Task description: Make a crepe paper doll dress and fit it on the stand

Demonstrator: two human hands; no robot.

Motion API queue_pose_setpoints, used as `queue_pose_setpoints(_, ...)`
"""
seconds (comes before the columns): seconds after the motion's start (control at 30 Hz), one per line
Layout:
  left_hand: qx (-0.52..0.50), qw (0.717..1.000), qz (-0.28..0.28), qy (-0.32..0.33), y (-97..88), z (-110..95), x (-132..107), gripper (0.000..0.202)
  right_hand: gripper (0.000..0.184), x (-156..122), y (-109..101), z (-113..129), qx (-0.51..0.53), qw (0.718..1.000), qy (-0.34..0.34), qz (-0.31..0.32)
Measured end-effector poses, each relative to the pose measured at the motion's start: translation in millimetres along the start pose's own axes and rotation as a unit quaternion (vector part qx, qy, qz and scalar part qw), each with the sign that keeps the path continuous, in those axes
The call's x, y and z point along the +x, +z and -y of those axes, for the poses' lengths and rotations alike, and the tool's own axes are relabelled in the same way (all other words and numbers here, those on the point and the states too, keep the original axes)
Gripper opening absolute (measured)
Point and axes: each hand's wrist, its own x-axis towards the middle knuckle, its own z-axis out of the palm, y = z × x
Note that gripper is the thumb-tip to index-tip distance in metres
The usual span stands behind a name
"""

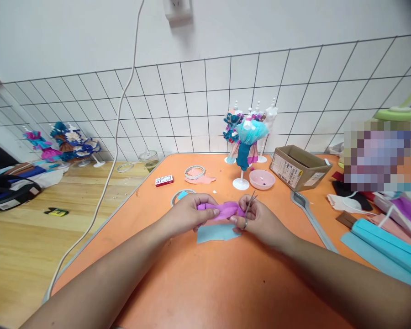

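Observation:
A strip of purple crepe paper [228, 209] is stretched between my two hands above the orange table. My left hand [191, 211] is closed on its left end, with the thumb lying along the top. At the right end, the fingers of my right hand [256, 218] pinch the paper. A slim metal tool, apparently small scissors [250, 201], also sits in my right hand with its points upward. Below the strip lies a flat piece of light blue crepe paper [216, 234], its right corner by my right fingertips.
Beyond my hands stands a small mannequin in a blue paper dress [243, 154], with several others behind. Near it are a pink bowl [262, 180] and a cardboard box [294, 170]. Tape rolls [195, 172] and a small red-white box [164, 181] lie left; blue crepe paper [385, 253] lies right.

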Motion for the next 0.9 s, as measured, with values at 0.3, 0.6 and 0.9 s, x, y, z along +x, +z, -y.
queue_pose_setpoints(0.3, 0.103, 0.994, 0.014, -0.029, -27.8, 21, 10, 0.030, 0.035, 17, -26, -1, 0.035, 0.993, 0.069, -0.088)
queue_pose_setpoints(0.6, 0.074, 0.993, 0.090, -0.036, -31.7, 28, 17, 0.034, 0.044, 16, -20, -6, -0.122, 0.988, -0.015, -0.098)
queue_pose_setpoints(0.9, -0.010, 0.990, 0.139, 0.010, -36.9, 13, 7, 0.027, 0.043, 18, -23, -12, -0.019, 0.999, -0.001, -0.048)
